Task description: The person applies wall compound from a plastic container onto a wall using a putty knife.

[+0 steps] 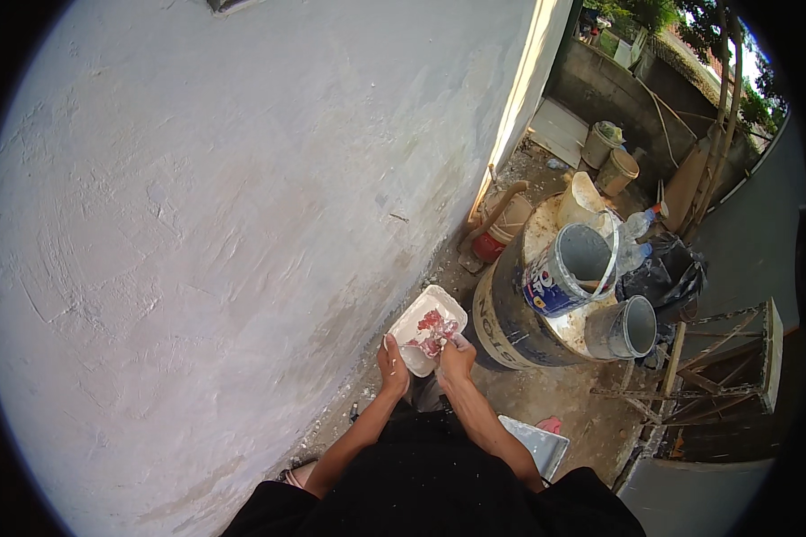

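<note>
In front of my body is a shallow white tray [438,305] with rounded corners, tilted and close to the wall. My left hand [392,365] grips its left edge. Inside the tray lies a crumpled-looking red and white smeared piece [431,333]; its exact kind is unclear. The fingers of my right hand [457,357] are closed on the near end of that piece, over the tray's right side. White smears mark the fingers of my left hand.
A rough grey-white plastered wall [224,206] fills the left. To the right stands a large drum [501,318] carrying a paint bucket [586,255], a grey bucket [634,327] and plastic bottles [634,255]. A metal frame [725,367] is farther right; a pale tray [537,445] lies below.
</note>
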The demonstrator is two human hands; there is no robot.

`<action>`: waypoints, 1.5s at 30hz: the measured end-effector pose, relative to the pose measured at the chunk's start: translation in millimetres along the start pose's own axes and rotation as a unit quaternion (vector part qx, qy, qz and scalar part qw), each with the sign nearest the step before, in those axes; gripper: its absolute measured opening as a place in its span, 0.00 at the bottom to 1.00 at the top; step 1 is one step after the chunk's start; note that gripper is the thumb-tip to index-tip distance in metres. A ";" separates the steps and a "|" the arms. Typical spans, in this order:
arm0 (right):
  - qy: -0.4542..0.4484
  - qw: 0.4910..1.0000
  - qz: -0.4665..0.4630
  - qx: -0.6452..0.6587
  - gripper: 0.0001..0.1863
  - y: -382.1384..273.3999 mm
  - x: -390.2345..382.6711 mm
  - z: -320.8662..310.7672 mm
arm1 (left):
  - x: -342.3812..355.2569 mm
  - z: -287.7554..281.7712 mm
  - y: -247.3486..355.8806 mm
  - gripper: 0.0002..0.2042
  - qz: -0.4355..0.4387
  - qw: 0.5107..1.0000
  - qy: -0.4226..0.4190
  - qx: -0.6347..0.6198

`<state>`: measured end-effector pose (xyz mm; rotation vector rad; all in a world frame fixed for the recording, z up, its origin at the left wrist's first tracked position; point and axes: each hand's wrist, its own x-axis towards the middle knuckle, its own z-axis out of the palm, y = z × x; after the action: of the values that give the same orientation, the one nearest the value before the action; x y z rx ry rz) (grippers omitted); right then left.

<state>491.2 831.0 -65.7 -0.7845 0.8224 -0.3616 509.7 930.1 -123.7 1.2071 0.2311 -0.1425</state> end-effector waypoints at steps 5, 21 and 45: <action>-0.019 1.000 0.021 0.006 0.09 -1.5 -4.3 -3.2 | -0.8 -7.5 -2.1 0.24 -0.011 0.999 0.019 0.024; -0.032 0.994 0.098 0.036 0.14 11.3 2.7 -24.7 | -7.5 -25.0 17.2 0.23 0.058 0.986 -0.036 0.153; -0.195 0.972 0.098 0.086 0.17 -32.9 3.3 -34.1 | 29.0 -24.3 23.7 0.35 -0.132 0.979 -0.094 -0.122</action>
<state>467.3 790.8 -57.5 -0.5796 0.4847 -0.0931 540.8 961.6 -117.6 0.9081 0.2355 -0.4463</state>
